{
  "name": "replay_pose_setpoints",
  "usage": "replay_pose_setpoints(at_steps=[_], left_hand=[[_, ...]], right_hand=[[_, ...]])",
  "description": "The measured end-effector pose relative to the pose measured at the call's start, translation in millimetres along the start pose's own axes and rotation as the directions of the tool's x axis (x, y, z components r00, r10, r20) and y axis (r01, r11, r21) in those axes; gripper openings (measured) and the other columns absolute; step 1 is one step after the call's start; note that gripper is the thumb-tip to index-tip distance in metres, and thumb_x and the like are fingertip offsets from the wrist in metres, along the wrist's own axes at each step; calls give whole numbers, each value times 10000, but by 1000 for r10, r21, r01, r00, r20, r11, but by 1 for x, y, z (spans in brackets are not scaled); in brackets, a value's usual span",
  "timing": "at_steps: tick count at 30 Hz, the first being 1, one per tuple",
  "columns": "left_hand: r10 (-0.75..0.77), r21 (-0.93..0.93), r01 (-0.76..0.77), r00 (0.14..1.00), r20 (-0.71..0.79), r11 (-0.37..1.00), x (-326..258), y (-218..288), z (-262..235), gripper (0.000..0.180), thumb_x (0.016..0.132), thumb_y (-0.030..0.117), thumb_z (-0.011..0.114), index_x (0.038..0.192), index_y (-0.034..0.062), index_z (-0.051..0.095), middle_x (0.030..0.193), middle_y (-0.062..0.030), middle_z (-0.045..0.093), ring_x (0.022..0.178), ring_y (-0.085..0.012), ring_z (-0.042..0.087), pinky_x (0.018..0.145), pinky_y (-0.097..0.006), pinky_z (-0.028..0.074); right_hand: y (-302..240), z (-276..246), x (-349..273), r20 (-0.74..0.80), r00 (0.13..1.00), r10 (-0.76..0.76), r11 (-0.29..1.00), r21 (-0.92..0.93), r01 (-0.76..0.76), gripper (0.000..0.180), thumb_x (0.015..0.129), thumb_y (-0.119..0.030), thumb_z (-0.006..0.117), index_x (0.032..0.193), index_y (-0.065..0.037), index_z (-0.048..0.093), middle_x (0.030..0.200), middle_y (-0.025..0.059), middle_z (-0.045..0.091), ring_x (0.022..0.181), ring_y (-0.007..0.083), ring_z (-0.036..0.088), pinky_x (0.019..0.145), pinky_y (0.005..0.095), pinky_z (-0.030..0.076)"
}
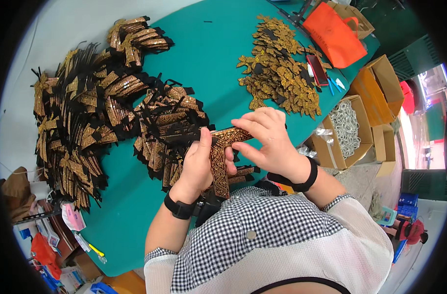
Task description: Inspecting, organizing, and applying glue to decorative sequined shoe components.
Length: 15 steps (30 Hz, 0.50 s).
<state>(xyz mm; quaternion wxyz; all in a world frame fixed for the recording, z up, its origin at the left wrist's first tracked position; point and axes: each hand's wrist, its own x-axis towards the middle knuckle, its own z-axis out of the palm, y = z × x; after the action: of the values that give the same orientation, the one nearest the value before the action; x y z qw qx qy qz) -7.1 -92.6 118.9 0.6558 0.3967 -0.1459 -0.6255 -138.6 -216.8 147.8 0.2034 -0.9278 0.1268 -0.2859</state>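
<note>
Between my two hands is a gold-and-black patterned trim strip (219, 169), bent so one part runs to the right and the other hangs down toward my lap. My left hand (198, 159) grips its left side, thumb pointing up along the edge. My right hand (265, 137) pinches the right-hand part between thumb and fingers. Just beyond my left hand lies a heap of similar black-and-gold strips (172, 110). A pile of glittery gold leaf-shaped pieces (282, 73) sits farther off, beyond my right hand.
A larger heap of bundled strips (81, 112) covers the left of the green table (209, 54). At the right edge are a phone (317, 70), a blue-handled tool (335, 87) and an orange bag (334, 34). Beside the table stands a carton of white rings (345, 128).
</note>
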Motion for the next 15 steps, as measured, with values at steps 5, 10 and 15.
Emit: replay_pose_setpoints(at_steps=[5, 10, 15], left_hand=[[-67, 39, 67, 998, 12, 997, -12, -8, -11, 519, 954, 419, 258, 1141, -24, 455, 857, -113, 603, 756, -217, 624, 668, -323, 540], [-16, 407, 23, 1000, -22, 913, -53, -15, -26, 326, 882, 84, 507, 1185, -13, 435, 985, -73, 589, 856, -126, 579, 735, -262, 487], [26, 692, 146, 972, -232, 706, -98, -56, -45, 300, 779, 48, 635, 1055, -15, 538, 804, -46, 607, 637, -67, 553, 590, -210, 459]], right_hand=[[5, 8, -10, 224, 966, 130, 959, 220, -180, 281, 700, -182, 702, 945, -76, 617, 752, 48, 559, 712, 187, 540, 672, 297, 396], [3, 21, -32, 446, 857, 259, 763, 449, -465, 231, 739, -131, 694, 926, -26, 609, 756, 44, 573, 671, 123, 555, 578, 251, 444], [13, 51, -77, 618, 775, 131, 709, 488, -509, 323, 710, -116, 718, 987, -23, 580, 857, 80, 587, 764, 172, 585, 662, 275, 478]])
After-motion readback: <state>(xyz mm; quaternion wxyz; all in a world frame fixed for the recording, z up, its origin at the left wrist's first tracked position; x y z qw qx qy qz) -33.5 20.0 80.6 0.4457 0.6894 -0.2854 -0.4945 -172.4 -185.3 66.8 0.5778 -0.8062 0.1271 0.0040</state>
